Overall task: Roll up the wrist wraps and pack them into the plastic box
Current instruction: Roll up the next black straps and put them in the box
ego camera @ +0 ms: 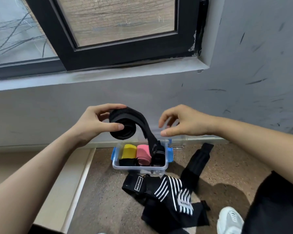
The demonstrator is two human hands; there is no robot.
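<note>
Left hand: our left hand (91, 123) grips a partly rolled black wrist wrap (125, 120), with the thumb pressed on the spiral face of the roll and the fingers curved over its top.
Wrap in hand: we hold it in the air above the box. Its unrolled tail hangs down in a curve, and the end reaches into the right side of the box.
Right hand: our right hand (181, 122) hovers just beside the hanging tail. Its fingers are loosely curled and hold nothing, and the fingertips are blurred.
Hands together: they are level with each other and apart, with the wrap between them.
Plastic box: we see a clear plastic box (139, 168) with blue latches on the floor against the wall, below our hands and with no lid on it.
Inside the box: a yellow roll (129, 151) and a pink roll (143, 154) sit side by side, with black rolls (127, 162) beside them.
Loose wraps: a black-and-white striped wrap (172, 188) lies unrolled just in front of the box, tangled with a black wrap bearing a white label (135, 183). A plain black wrap (198, 159) lies to the right.
Surroundings: a grey scuffed wall (243, 73) and a dark-framed window (125, 53) are above us. A white shoe (230, 218) is at the lower right.
</note>
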